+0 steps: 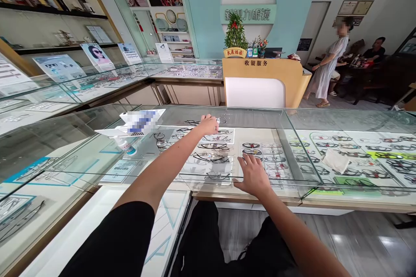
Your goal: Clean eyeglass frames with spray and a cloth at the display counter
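My left hand (209,124) reaches across to the far side of the glass display counter (253,117). Its fingers are curled closed, and a small clear or shiny bit shows at the fingertips, too small to name. Below and around that hand lie several pairs of eyeglasses (212,146) in rows. My right hand (254,175) is at the near side of the counter top, fingers spread and holding nothing. Just beyond its fingertips, a tray of eyeglasses (277,156) shows through the glass.
A white and blue carton (141,123) and a small spray bottle (125,145) stand left on the counter. A white cloth (336,161) lies to the right. A pulled-out drawer (175,203) is beside my legs. Beyond, a person (331,60) stands near the cashier desk (299,75).
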Available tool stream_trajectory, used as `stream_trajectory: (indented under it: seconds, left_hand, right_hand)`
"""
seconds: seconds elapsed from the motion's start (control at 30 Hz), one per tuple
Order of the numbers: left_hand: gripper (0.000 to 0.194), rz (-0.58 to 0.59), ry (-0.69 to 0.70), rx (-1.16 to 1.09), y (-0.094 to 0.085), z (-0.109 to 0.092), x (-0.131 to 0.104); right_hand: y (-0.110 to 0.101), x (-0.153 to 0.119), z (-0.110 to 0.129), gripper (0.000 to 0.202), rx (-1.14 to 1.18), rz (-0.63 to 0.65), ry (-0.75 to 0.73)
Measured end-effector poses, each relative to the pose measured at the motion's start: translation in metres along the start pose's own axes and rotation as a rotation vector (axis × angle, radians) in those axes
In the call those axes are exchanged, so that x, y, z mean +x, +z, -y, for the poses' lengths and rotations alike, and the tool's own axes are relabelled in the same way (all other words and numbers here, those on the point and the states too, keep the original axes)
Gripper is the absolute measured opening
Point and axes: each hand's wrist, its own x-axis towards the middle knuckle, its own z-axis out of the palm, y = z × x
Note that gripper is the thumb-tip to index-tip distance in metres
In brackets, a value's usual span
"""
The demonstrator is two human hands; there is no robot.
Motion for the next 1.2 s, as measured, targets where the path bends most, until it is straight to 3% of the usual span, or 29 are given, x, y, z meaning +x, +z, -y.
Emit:
stream_trajectory:
  seconds: [0.33,0.53,0.9,1.0,1.07,1.2]
  left_hand:
    - [0.043,-0.013,-0.028,-0.074,-0.011,0.002,0.018]
    - [0.044,0.057,-0.010,-0.085,-0.006,-0.008,0.030]
    - [0.046,0.032,0.022,-0.021,-0.023,-0.025,0.020]
    - [0.043,-0.025,0.027,-0.020,-0.037,-0.034,-0.004]
    - [0.040,-0.094,0.050,-0.027,-0.050,-0.039,-0.037]
    - [0.042,-0.267,0.186,-0.070,-0.081,-0.040,-0.148]
  right_hand:
    - [-0.006,0.000,0.002,0.083,-0.002,0.033,0.011]
    - [-0.005,0.001,0.002,0.086,0.004,0.029,0.018]
    - [-0.005,0.001,0.001,0.083,-0.009,0.024,0.015]
    - [-0.003,0.001,0.000,0.082,-0.019,0.028,0.012]
    - [-0.001,0.001,-0.001,0.081,-0.020,0.020,0.009]
    - [0.005,-0.001,-0.006,0.082,-0.043,0.000,-0.010]
